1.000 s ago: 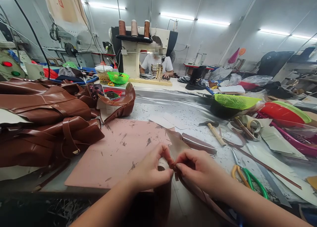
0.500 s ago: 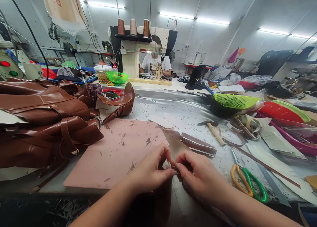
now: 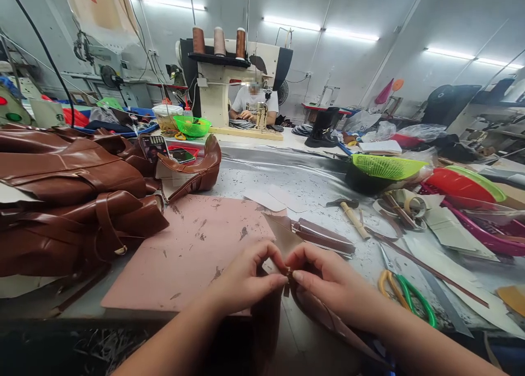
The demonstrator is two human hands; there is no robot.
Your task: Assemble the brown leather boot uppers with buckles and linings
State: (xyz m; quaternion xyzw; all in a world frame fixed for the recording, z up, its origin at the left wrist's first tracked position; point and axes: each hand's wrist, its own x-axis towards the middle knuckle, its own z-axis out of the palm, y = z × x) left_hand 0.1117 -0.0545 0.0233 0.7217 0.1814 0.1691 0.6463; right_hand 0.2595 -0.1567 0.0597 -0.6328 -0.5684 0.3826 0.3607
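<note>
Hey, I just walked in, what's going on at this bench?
Two bare hands, the left and the right, pinch a small brown strip between their fingertips, close together. A scuffed pink sheet lies to the left, beside piled glossy brown leather boots. Orange-and-green-handled scissors lie to the right. Beyond, a person in a white shirt sits behind a cream sewing machine.

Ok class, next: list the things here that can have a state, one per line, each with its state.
Left hand, pinching small brown strip
Right hand, pinching same strip
Ceiling lights, lit
Propped phone, screen lit
Thread spools, upright
Black boot, upright
Hammer, lying down
Scissors, lying flat; blade opening unclear
</note>
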